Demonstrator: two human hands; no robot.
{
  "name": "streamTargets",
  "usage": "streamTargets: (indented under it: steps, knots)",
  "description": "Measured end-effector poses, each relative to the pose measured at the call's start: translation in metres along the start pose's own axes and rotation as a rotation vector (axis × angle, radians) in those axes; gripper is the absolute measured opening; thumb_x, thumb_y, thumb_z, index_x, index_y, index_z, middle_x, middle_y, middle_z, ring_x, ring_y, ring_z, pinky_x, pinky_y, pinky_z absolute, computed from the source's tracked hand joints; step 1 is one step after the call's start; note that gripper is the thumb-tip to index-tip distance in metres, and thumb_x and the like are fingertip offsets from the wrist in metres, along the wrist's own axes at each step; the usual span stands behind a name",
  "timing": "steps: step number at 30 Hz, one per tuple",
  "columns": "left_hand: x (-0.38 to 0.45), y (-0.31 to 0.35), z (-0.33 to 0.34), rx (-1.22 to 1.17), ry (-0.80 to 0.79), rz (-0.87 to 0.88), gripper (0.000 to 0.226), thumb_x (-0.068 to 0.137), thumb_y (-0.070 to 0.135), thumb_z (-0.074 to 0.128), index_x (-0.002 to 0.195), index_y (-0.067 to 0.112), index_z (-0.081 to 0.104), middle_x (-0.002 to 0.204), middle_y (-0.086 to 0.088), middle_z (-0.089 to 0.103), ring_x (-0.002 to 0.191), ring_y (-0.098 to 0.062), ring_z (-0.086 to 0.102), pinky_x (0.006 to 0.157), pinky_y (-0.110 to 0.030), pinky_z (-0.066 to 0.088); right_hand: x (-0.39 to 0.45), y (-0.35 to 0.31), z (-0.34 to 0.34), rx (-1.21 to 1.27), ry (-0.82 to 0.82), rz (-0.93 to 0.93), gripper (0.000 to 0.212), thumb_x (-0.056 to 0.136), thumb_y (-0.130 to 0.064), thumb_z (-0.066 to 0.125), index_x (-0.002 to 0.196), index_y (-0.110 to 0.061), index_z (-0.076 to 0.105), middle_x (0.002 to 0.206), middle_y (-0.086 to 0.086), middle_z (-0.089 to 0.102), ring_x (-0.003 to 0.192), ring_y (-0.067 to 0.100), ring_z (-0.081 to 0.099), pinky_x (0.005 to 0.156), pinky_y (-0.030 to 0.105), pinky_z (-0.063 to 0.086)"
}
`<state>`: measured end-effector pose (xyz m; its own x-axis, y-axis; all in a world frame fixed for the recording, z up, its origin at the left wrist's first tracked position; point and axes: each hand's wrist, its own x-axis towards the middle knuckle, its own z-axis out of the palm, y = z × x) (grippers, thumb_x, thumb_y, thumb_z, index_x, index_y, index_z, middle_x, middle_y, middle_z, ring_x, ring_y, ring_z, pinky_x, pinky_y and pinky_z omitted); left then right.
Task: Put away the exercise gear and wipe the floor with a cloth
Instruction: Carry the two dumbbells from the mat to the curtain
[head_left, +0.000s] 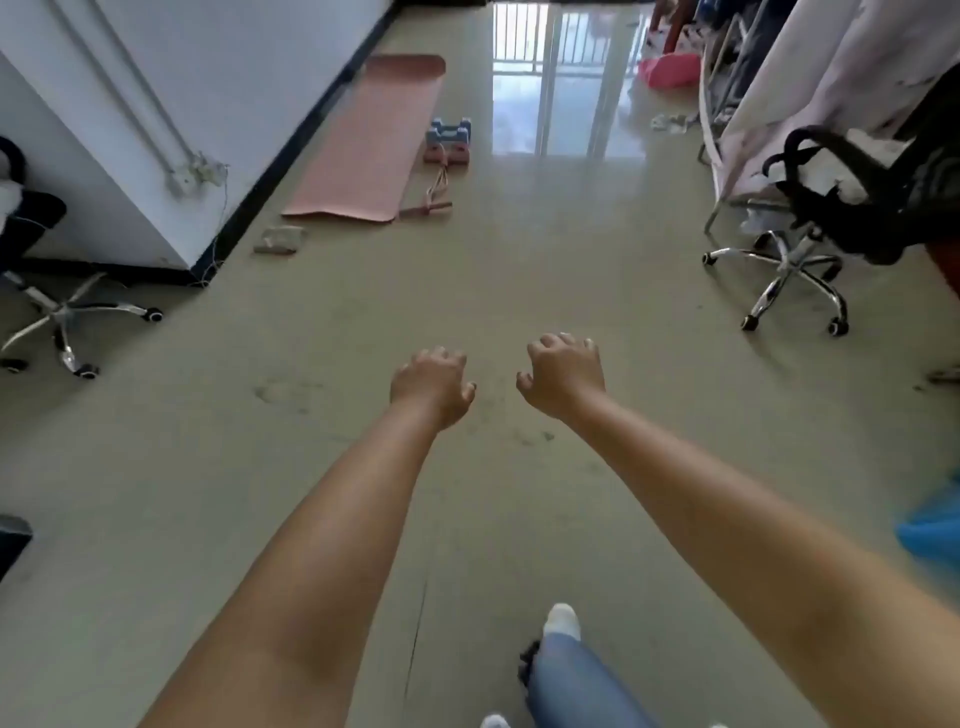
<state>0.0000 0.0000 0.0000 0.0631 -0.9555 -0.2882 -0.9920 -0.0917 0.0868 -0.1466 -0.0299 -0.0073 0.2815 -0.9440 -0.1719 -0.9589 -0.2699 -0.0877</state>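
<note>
Fingers: left hand and right hand loosely curled, holding nothing, over floor | mat flat by wall, far ahead | dumbbells beside mat | cord at mat's near corner | office chair right

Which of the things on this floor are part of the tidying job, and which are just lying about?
Part of the job: pink exercise mat, dumbbells, resistance band, folded cloth.

Just lying about: office chair, second chair's base, pink heap.
</note>
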Motion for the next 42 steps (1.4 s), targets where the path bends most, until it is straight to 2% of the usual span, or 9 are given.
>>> streamTargets:
  steps: [7, 18, 27, 33, 42]
  knots:
    - [0.125, -0.006, 0.024, -0.020, -0.198, -0.046, 0.048, 0.097, 0.035, 0.041, 0.140, 0.013, 0.038, 0.146, -0.009, 0.039, 0.136, -0.027, 0.035, 0.105, -0.037, 0.037, 0.120, 0.022, 0.041, 0.084, -0.195, 0.043, 0.036, 0.093, -0.028, 0.044, 0.119, -0.006, 0.054, 0.129, 0.012, 0.052, 0.125, 0.029, 0.042, 0.099, 0.034, 0.036]
    - [0.392, -0.016, -0.066, -0.044, -0.252, -0.119, 0.049, 0.097, 0.039, 0.039, 0.138, 0.012, 0.039, 0.145, -0.010, 0.041, 0.136, -0.027, 0.035, 0.106, -0.037, 0.036, 0.391, 0.067, -0.018, 0.113, -0.314, 0.054, 0.044, 0.094, -0.033, 0.042, 0.132, -0.009, 0.047, 0.135, 0.013, 0.050, 0.129, 0.029, 0.041, 0.103, 0.035, 0.037]
    - [0.641, -0.075, -0.144, -0.022, -0.213, -0.170, 0.049, 0.097, 0.040, 0.041, 0.137, 0.012, 0.041, 0.143, -0.010, 0.042, 0.134, -0.028, 0.037, 0.106, -0.037, 0.035, 0.668, 0.067, -0.071, 0.100, -0.211, 0.011, 0.043, 0.095, -0.031, 0.042, 0.130, -0.008, 0.048, 0.134, 0.014, 0.050, 0.127, 0.029, 0.042, 0.103, 0.035, 0.036]
    - [0.807, -0.100, -0.211, 0.007, -0.253, -0.150, 0.047, 0.097, 0.040, 0.040, 0.135, 0.011, 0.042, 0.142, -0.011, 0.043, 0.133, -0.029, 0.038, 0.106, -0.038, 0.035, 0.834, 0.068, -0.114, 0.092, -0.241, 0.020, 0.043, 0.095, -0.032, 0.043, 0.130, -0.009, 0.048, 0.134, 0.013, 0.051, 0.127, 0.029, 0.042, 0.103, 0.035, 0.036]
    - [1.078, -0.096, -0.279, 0.005, -0.241, -0.135, 0.052, 0.096, 0.039, 0.041, 0.140, 0.012, 0.037, 0.144, -0.010, 0.041, 0.136, -0.028, 0.033, 0.107, -0.040, 0.035, 1.102, 0.133, -0.156, 0.111, -0.203, 0.067, 0.043, 0.094, -0.031, 0.043, 0.131, -0.010, 0.047, 0.134, 0.013, 0.051, 0.127, 0.029, 0.043, 0.101, 0.034, 0.037]
